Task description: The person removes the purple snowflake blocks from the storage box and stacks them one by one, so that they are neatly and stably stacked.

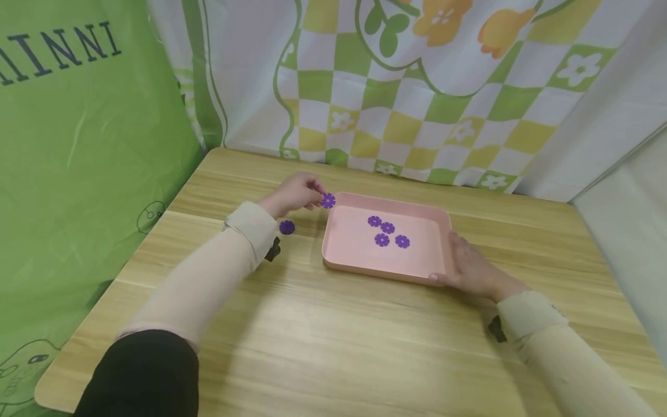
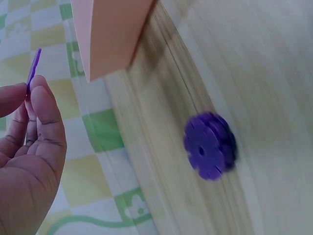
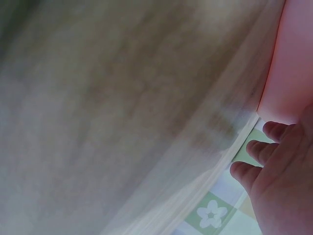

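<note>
Between thumb and fingertips, my left hand (image 1: 298, 193) pinches a purple notched plastic disc (image 1: 328, 201) beside the tray's far left corner. The left wrist view shows that disc edge-on above the fingers. A pink rectangular tray (image 1: 333, 267) lies on the table with several flat purple discs (image 1: 382, 240) grouped inside it. My right hand (image 1: 475, 271) holds the tray at its right end, thumb at the near corner and fingers along the outer side. A short stack of purple discs (image 2: 210, 146) sits on the table below the left wrist.
The wooden table (image 1: 365, 341) ends at the back against a checkered, flowered cloth (image 1: 406, 116). Green cloth (image 1: 94, 150) hangs along the left side, and a pale panel (image 1: 625, 185) stands at the right.
</note>
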Available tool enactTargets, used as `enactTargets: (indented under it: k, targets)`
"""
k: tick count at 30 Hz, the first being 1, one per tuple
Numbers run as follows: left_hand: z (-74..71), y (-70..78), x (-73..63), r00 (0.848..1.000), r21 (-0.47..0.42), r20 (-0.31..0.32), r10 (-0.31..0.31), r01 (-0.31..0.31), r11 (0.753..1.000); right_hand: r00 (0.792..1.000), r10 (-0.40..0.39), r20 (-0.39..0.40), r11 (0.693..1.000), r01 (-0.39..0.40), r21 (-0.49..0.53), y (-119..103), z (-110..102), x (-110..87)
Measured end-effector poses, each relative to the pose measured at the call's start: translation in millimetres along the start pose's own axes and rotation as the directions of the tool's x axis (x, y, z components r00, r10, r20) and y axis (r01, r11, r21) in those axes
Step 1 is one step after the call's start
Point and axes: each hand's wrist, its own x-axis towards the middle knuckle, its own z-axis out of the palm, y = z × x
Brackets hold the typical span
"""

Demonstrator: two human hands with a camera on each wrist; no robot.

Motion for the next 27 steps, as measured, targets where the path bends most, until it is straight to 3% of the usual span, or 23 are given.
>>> enactTargets:
  k: [16, 27]
  targets:
    - [-29.1, -27.9, -14.8, 0.995, -0.069, -0.043, -0.085, 0.082, 0.994, 1.000, -0.012, -0.012, 1.000, 0.012, 0.029, -1, 0, 1.1]
    - [-40.5, -46.2, -22.1, 0.991, -0.095, -0.073, -0.115, 0.108, 0.990, 1.000, 0.000, 0.006, 1.000, 0.000, 0.023, 0, 0, 1.4]
